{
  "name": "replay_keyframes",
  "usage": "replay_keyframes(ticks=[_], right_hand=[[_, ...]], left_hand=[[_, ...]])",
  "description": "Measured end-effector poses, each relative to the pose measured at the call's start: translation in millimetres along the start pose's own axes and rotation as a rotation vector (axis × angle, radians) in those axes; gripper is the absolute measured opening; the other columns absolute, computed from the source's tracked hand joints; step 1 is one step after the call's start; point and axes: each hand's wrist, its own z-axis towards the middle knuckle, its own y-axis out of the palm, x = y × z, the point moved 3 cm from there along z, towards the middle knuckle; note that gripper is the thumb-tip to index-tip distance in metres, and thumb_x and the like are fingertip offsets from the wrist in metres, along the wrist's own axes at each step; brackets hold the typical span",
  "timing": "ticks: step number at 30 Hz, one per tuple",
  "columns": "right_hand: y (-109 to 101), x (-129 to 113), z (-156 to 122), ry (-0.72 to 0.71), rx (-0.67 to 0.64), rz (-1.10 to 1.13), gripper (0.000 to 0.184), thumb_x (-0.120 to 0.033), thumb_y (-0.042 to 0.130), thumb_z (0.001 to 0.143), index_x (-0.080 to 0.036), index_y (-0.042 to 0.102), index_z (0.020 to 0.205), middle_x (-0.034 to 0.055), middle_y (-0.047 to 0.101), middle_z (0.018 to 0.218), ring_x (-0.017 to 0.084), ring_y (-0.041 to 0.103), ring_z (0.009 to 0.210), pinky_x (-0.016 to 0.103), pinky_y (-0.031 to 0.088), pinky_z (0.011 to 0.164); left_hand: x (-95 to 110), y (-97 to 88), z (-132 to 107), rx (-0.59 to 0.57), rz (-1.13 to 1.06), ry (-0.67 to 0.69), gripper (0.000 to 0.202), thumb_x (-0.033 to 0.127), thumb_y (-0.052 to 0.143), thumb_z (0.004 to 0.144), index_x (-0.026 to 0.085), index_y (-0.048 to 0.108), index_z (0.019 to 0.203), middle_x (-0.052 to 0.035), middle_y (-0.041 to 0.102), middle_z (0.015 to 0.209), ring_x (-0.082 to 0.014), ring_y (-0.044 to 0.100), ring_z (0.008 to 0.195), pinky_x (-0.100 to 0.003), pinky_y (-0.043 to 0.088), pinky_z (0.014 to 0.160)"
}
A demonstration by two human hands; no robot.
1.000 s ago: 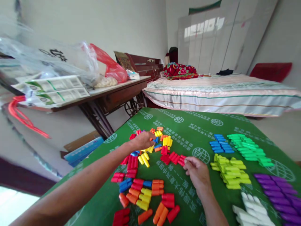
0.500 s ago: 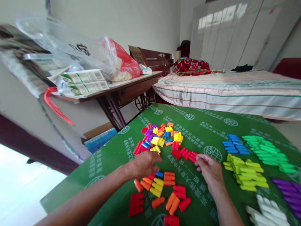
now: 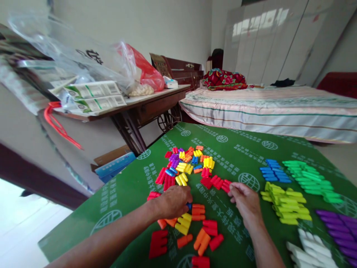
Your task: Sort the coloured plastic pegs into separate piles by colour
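My left hand (image 3: 176, 200) is lowered over the near cluster, fingers curled down beside a blue block (image 3: 189, 206). What its fingertips hold, if anything, is hidden beneath it. My right hand (image 3: 245, 201) pinches the end red plastic block (image 3: 226, 185) of a short row of red blocks (image 3: 216, 181). Close below my left hand lie a yellow block (image 3: 183, 223), orange blocks (image 3: 198, 212) and a wide red block (image 3: 158, 243). Beyond it is a mixed pile with purple blocks (image 3: 174, 160) and yellow blocks (image 3: 182, 179).
Sorted groups lie at right on the green table (image 3: 223, 149): blue blocks (image 3: 275, 171), green blocks (image 3: 312, 180), lime blocks (image 3: 287, 203), purple blocks (image 3: 338, 232) and white blocks (image 3: 312, 247). Behind are a cluttered desk (image 3: 156, 102) and a bed (image 3: 264, 108).
My left hand has moved down from the edge of the far pile onto the near blocks, and its fingers have closed. My right hand stays at the red row. The view has shifted slightly.
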Motion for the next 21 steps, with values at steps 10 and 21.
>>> replay_keyframes(ticks=[10,21], right_hand=[[-3.3,-3.0,-1.9,0.037,0.087,0.137,0.037,-0.043,0.066,0.060,-0.011,0.068,0.079,0.0027,0.063,0.053,0.012,0.052,0.041,0.020,0.035,0.035],[-10.1,-0.1,6.5,0.007,0.238,0.289,0.047,-0.051,0.072,0.055,-0.011,0.066,0.078,0.0022,0.062,0.048,0.012,0.051,0.034,0.020,0.034,0.031]], left_hand=[[-4.0,4.9,2.2,0.077,-0.025,-0.024,0.016,0.020,0.049,0.074,0.018,0.060,0.087,-0.0079,0.062,0.096,-0.0236,0.062,0.086,-0.032,0.049,0.071],[-0.4,-0.6,10.3,0.117,-0.066,-0.019,0.020,0.023,0.047,0.079,0.019,0.059,0.095,-0.0085,0.063,0.100,-0.0236,0.061,0.094,-0.034,0.048,0.080]])
